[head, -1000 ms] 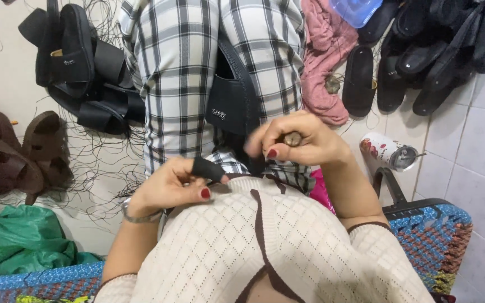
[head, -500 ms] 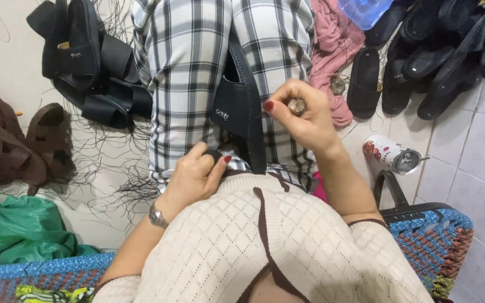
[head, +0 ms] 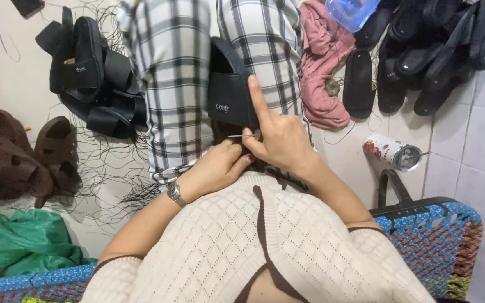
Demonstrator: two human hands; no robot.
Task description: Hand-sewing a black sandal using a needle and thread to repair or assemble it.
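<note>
floor (head: 23, 73): pale, strewn with loose black threads.
trousers (head: 175, 84): checked black and white, running from the top edge down to the hands.
black pile (head: 433, 50): dark sandals heaped at top right, against the tiled wall.
brown sandals (head: 18, 157): at the left edge, near a second heap of black sandals (head: 88, 73).
mat (head: 433, 235): woven blue and orange, at the lower right.
green bag (head: 23, 241): crumpled at lower left.
pink cloth (head: 321, 67): bunched beside the right trouser leg.
sandal (head: 228, 90): black, resting on the lap between the legs, just above both hands.
can (head: 391, 152): white and red, lying on its side right of the hands.
right hand (head: 279, 140): forefinger straight up along the sandal's edge, thumb and other fingers pinching a needle.
left hand (head: 217, 168): curled, fingertips pressed to the sandal's lower end, touching the right hand.
watch (head: 175, 193): silver, on the left wrist.
needle (head: 242, 136): thin, level, pointing left at the sandal's lower edge.
</note>
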